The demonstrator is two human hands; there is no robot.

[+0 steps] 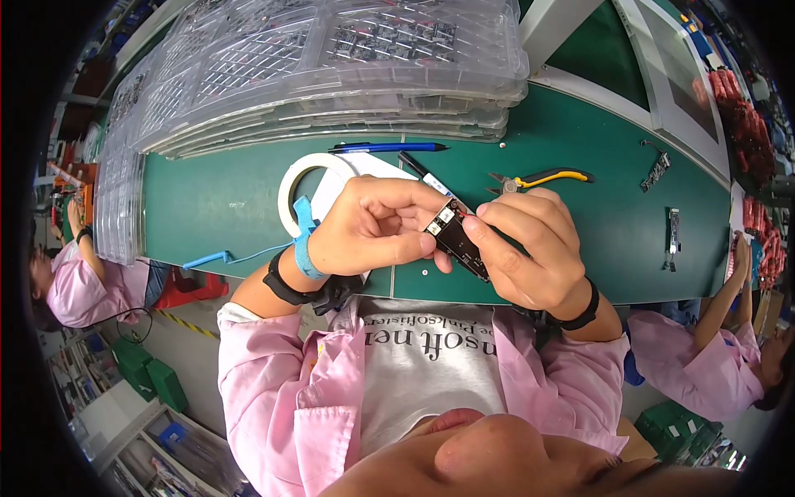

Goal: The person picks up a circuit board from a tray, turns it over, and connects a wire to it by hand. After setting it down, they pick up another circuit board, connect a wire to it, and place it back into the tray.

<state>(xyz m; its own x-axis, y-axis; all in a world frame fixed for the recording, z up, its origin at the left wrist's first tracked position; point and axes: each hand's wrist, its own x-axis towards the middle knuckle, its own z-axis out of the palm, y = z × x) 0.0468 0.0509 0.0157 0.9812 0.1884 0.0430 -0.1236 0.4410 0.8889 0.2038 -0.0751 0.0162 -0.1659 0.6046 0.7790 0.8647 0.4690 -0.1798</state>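
Note:
A black circuit board (460, 248) with white connectors at its upper left end is held up over the green table. My left hand (373, 222) grips that end between thumb and fingers. A blue wrist strap circles the left wrist. My right hand (534, 248) closes in from the right, thumb and fingertips at the board's right edge, beside a small red bit. Whether these fingers pinch the board or that red bit is hard to tell. Just beyond the right hand lie cutting pliers (551, 176) with yellow and black handles, their jaws toward the left.
Stacked clear plastic trays (331, 83) of small parts fill the far left. A tape roll (288, 186), blue pen (389, 147) and black marker (422, 171) lie before them. Two small boards (672, 238) rest at right, near a white frame (662, 66). Co-workers sit at both sides.

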